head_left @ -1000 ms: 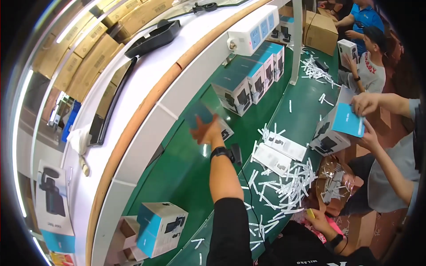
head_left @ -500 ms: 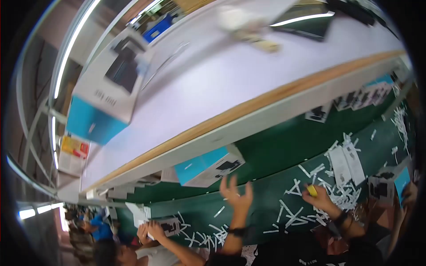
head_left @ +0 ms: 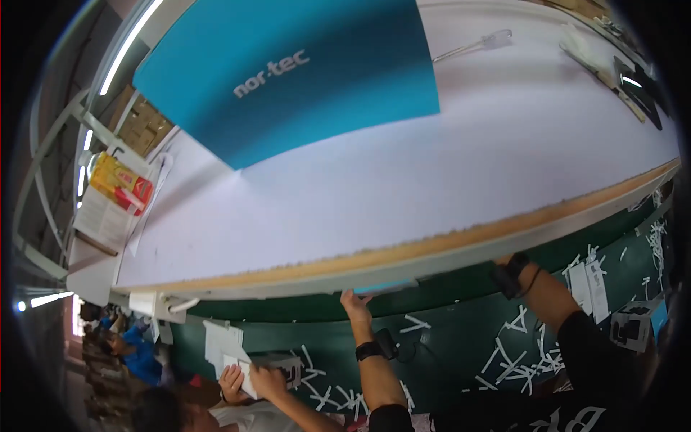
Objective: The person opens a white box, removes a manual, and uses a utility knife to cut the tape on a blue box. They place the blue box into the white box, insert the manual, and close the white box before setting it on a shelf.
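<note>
My left hand (head_left: 355, 306) reaches up to the front edge of the raised white shelf. It is at the left end of a blue-faced carton (head_left: 385, 287), of which only a thin strip shows below the edge. Its fingers are partly hidden, so whether they grip the carton is unclear. Further right, my right hand (head_left: 506, 268) goes under the same edge. Its fingers, and anything in them, are out of sight. Both wrists wear black bands. Strips of white paper (head_left: 515, 363) lie scattered on the green work surface (head_left: 446, 331) below my hands.
A large blue box (head_left: 309, 86) stands on the white shelf (head_left: 403, 187). A yellow and red packet (head_left: 121, 183) is at its left end, a dark tablet-like thing (head_left: 639, 90) at the far right. Another person's hands (head_left: 252, 383) handle white card at left. A printed carton (head_left: 633, 325) stands lower right.
The view has swung, and the shelf and large blue box appear much closer. My left hand has come to the carton. My right hand, which held something small and yellow, has moved under the shelf edge.
</note>
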### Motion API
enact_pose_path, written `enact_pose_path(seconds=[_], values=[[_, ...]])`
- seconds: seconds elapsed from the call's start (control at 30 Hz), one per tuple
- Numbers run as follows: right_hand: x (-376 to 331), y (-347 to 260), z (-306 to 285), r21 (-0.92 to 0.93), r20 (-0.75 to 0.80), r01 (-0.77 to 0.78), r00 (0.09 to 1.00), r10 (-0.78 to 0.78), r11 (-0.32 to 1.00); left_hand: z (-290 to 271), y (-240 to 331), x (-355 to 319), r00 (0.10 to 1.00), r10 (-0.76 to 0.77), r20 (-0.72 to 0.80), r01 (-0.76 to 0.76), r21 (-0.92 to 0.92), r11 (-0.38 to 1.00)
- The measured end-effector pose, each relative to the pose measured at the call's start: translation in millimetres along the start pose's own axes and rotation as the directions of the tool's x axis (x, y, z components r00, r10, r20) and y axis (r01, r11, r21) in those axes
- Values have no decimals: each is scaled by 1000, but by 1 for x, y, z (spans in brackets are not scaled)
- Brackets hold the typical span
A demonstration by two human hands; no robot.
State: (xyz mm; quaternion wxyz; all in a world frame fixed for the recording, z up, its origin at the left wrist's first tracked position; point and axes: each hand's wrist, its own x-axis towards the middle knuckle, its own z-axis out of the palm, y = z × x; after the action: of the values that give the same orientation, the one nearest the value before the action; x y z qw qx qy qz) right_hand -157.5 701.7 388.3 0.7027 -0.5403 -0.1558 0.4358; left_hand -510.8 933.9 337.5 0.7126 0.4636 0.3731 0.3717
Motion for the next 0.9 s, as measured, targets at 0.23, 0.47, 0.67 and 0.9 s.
enact_pose_path(seconds=[0.23, 0.47, 0.67, 0.9], values=[[13, 37, -47, 287, -106, 54, 994, -24, 957, 26, -23, 40, 986, 153, -58, -162, -197, 967], [1, 17, -93, 245, -203, 140, 975, -90, 959, 161, -62, 19, 986, 33, 163, -1, -192, 981], [-45, -52, -40, -233, -176, 84, 976, -127, 969, 179, -89, -136, 965, 234, 117, -222, -106, 969], [-90, -74, -138, -420, -656, 204, 605, -451, 884, 311, -101, -67, 840, -183, 511, 176, 63, 982]])
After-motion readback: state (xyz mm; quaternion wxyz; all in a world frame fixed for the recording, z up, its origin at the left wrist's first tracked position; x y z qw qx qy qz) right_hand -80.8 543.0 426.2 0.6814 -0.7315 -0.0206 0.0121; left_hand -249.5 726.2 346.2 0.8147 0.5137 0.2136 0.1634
